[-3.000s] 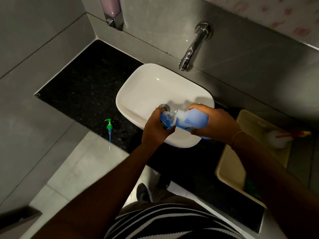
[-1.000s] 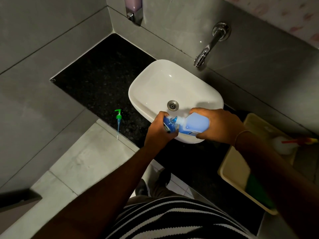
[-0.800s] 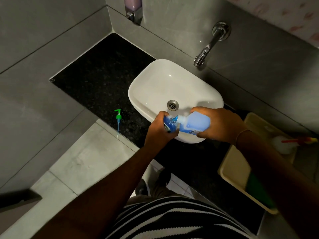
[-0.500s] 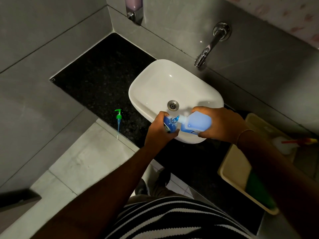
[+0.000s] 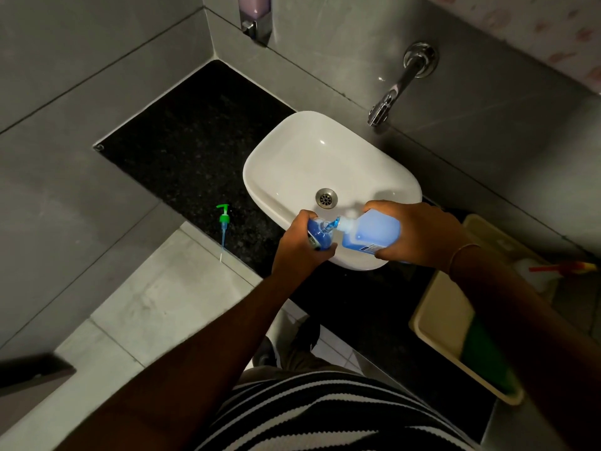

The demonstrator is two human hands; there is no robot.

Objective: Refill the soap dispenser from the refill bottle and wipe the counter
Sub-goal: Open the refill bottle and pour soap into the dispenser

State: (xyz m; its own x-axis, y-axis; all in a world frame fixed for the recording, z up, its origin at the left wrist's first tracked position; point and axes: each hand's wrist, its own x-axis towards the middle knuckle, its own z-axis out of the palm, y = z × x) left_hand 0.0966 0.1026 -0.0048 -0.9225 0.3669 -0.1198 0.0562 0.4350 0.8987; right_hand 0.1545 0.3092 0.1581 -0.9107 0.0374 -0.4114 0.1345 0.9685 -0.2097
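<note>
Over the front rim of the white basin (image 5: 292,151), my left hand (image 5: 297,245) grips a small clear soap dispenser (image 5: 320,237) holding dark blue liquid, its neck open. My right hand (image 5: 419,236) holds the pale blue refill bottle (image 5: 370,234) tipped on its side, spout touching the dispenser's mouth, with blue soap at the join. The dispenser's green pump (image 5: 223,222) with its long tube lies on the black counter (image 5: 182,148), left of the basin.
A chrome tap (image 5: 395,89) juts from the grey wall above the basin. A cream tub (image 5: 445,317) at the right holds a green item and a white spray bottle with red trigger (image 5: 549,271). A wall soap dispenser (image 5: 255,14) hangs at the top.
Since 3 s ago the view has shifted, so the basin sits further right. Over the last second both hands and bottles have stayed almost still, with the refill bottle kept tilted.
</note>
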